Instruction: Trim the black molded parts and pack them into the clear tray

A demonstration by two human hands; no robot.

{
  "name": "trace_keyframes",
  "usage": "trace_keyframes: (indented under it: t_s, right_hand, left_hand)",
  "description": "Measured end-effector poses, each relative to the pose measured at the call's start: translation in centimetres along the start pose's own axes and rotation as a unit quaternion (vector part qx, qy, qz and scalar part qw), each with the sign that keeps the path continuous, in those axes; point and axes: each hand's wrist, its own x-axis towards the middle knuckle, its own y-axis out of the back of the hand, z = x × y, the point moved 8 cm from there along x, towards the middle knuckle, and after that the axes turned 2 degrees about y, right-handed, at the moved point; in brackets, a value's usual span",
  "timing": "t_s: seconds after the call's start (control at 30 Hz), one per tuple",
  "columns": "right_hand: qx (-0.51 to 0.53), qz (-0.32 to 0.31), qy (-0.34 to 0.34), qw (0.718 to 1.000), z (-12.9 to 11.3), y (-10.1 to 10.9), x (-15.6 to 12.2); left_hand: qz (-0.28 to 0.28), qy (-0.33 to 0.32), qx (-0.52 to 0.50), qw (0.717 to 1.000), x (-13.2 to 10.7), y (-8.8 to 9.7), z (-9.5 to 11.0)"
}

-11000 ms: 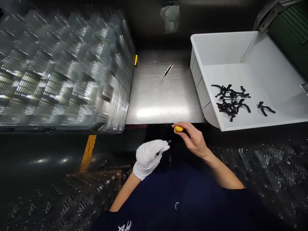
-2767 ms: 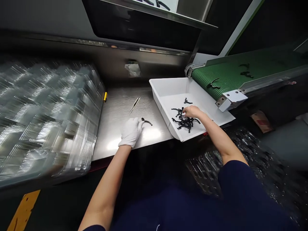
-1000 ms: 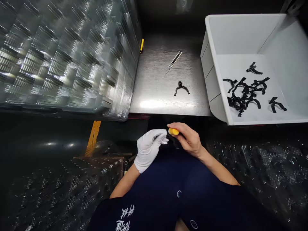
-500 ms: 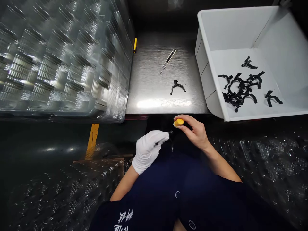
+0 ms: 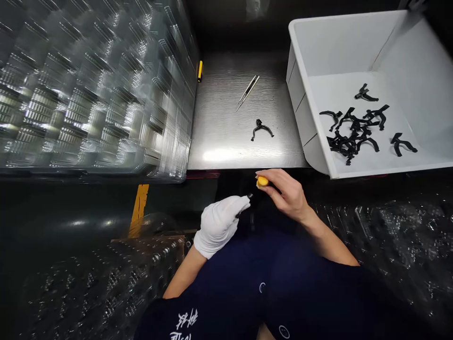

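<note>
My left hand (image 5: 218, 224), in a white glove, is closed on a black plastic part (image 5: 249, 195); most of the part is hidden by the fingers or lost against the dark clothing. Just to the right, my bare right hand (image 5: 288, 194) pinches a small yellow cylindrical object (image 5: 262, 182) between thumb and fingers. A narrow gap separates the yellow object from the black part. On the metal table beyond both hands lies a forked black plastic part (image 5: 261, 128).
A slim craft knife (image 5: 248, 92) and a yellow-and-black stick (image 5: 200, 71) lie on the metal table (image 5: 226, 137). Stacked clear plastic trays (image 5: 88, 108) stand at left. At right, a white bin (image 5: 354, 52) holds several black forked parts (image 5: 354, 134).
My left hand has turned a little, and the held black part shows less than before. My right hand keeps its pinch on the yellow object. The whole view has shifted slightly.
</note>
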Motion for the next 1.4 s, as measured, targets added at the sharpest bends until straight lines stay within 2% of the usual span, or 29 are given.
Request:
trace_keyframes:
  t_s: [0.07,0.17,0.27,0.37,0.47,0.57,0.63,0.7,0.8,0.93,1.07,1.13,1.2,1.3,1.4]
  right_hand:
    - [0.037,-0.021,0.018,0.999,-0.4,-0.2,0.0]
    - [0.011,-0.025,0.038,0.999,-0.3,-0.2,-0.2]
    - [-0.005,-0.013,-0.032,0.999,1.0,0.3,-0.2]
    - [0.046,-0.006,-0.078,0.996,0.9,0.4,-0.1]
    - [0.068,-0.011,-0.023,0.997,-0.6,-0.1,0.2]
    - [0.003,-0.012,0.044,0.999,-1.1,-0.4,0.1]
    - [-0.032,-0.004,0.025,0.999,-0.5,-0.1,0.0]
    - [-0.010,-0.010,0.010,1.000,-0.3,0.1,0.1]
    - [0.032,-0.026,0.031,0.999,-1.1,0.1,0.2]
    - [-0.008,0.003,-0.013,1.000,-0.5,0.5,0.1]
    - [0.021,-0.004,0.017,1.000,-0.9,0.1,0.2]
    - [-0.011,0.018,-0.007,1.000,-0.4,0.3,0.3]
    - [-0.017,0.034,-0.032,0.999,0.0,0.5,0.4]
    - [0.019,0.018,-0.004,1.000,-0.5,0.0,0.6]
    - [-0.024,0.055,-0.022,0.998,-0.2,0.3,0.6]
  left_hand:
    - [0.004,-0.011,-0.004,1.000,0.1,0.0,0.2]
    - [0.018,0.007,-0.037,0.999,0.5,0.2,0.1]
    - [0.024,0.052,-0.053,0.997,0.9,0.1,-0.4]
    - [0.035,0.056,-0.031,0.997,1.2,0.2,-0.4]
    - [0.053,0.045,0.006,0.998,1.1,0.4,-0.3]
    - [0.060,0.028,0.006,0.998,0.9,0.6,-0.2]
    - [0.059,0.031,0.005,0.998,0.9,0.6,-0.2]
    - [0.057,0.038,0.003,0.998,1.0,0.6,-0.3]
    - [0.059,0.038,-0.006,0.998,1.1,0.4,-0.2]
    - [0.059,0.063,-0.013,0.996,1.4,0.2,-0.4]
    - [0.077,0.063,-0.011,0.995,1.8,0.6,-0.4]
    - [0.083,0.070,-0.023,0.994,1.9,0.8,-0.5]
    - [0.086,0.087,-0.036,0.992,1.9,0.9,-0.7]
    - [0.103,0.118,-0.062,0.986,1.7,1.1,-1.2]
    - [0.115,0.161,-0.122,0.973,1.3,0.9,-1.9]
